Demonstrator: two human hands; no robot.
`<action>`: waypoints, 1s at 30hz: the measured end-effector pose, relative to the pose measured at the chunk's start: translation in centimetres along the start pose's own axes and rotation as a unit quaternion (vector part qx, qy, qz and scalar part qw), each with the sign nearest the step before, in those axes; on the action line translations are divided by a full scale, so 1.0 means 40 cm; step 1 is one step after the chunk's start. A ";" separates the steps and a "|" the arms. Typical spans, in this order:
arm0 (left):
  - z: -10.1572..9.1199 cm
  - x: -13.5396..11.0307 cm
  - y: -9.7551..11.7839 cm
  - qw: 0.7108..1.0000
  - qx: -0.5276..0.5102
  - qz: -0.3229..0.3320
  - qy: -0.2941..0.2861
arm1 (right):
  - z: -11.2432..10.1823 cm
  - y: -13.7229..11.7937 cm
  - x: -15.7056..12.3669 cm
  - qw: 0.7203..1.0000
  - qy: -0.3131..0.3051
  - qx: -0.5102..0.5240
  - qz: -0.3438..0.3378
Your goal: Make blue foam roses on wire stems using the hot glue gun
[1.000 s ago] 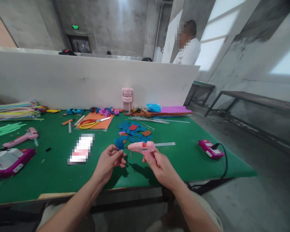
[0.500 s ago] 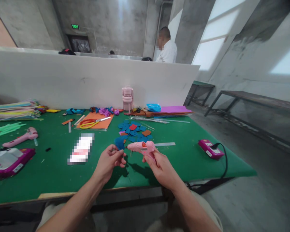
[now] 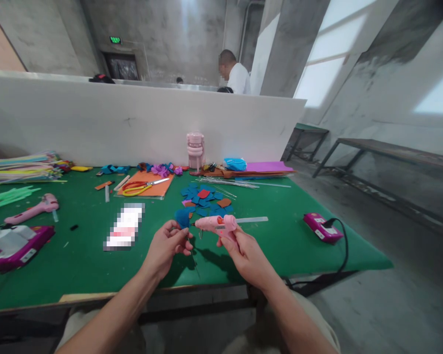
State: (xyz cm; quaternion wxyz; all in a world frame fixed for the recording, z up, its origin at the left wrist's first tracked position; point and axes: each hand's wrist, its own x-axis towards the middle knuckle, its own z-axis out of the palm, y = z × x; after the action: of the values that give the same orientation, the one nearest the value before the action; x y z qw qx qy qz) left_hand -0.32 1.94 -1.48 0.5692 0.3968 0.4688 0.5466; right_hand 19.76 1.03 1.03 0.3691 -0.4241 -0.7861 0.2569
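Note:
My left hand [image 3: 168, 246] is closed in a pinch on a blue felt piece [image 3: 182, 217] with a thin wire stem hanging below it. My right hand [image 3: 241, 253] is wrapped round the grip of a pink glue gun [image 3: 216, 224], whose nozzle points left and touches the blue piece. Both hands hover over the near edge of the green table [image 3: 280, 241]. Just beyond them lies a heap of blue and red-brown felt cut-outs [image 3: 205, 199].
Orange-handled scissors [image 3: 142, 187] lie on an orange sheet. A pink bottle [image 3: 195, 151] stands by the white partition. A second glue gun [image 3: 31, 210] and a magenta box [image 3: 15, 244] are at left, a magenta power strip [image 3: 322, 227] at right. A person in white [image 3: 238, 77] moves behind the partition.
My hands, the glue gun and the blue piece have stayed put. The person in white behind the partition has walked to the left.

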 end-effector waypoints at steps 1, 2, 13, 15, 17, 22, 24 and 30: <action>0.000 0.000 0.000 1.000 -0.001 0.000 -0.001 | 0.002 0.000 0.000 1.000 -0.003 0.000 0.001; 0.000 0.001 -0.001 1.000 -0.001 0.000 -0.003 | 0.005 -0.001 0.000 1.000 -0.005 -0.002 0.002; -0.002 0.000 0.006 0.999 -0.035 -0.035 -0.019 | -0.042 0.078 0.017 0.957 0.012 0.249 0.148; -0.003 -0.001 0.008 0.998 -0.039 -0.041 -0.017 | -0.070 0.124 0.026 0.936 0.056 0.283 0.202; -0.004 -0.002 0.010 0.998 -0.038 -0.041 -0.016 | -0.096 0.169 0.032 0.913 0.118 0.306 0.243; -0.006 -0.006 0.014 0.998 -0.039 -0.040 -0.019 | -0.114 0.243 0.034 0.902 0.142 0.289 0.286; -0.007 -0.010 0.015 0.998 -0.040 -0.039 -0.023 | -0.101 0.255 0.037 0.902 0.141 0.277 0.301; -0.011 -0.017 0.015 0.998 -0.045 -0.034 -0.030 | -0.071 0.276 0.044 0.911 0.127 0.224 0.322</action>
State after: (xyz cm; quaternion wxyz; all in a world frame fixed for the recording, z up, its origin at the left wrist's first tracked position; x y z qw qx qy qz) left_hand -0.88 1.27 -0.94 0.6184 0.3707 0.4403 0.5351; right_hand 26.64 8.39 -4.56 0.4487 -0.5896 -0.4751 0.4747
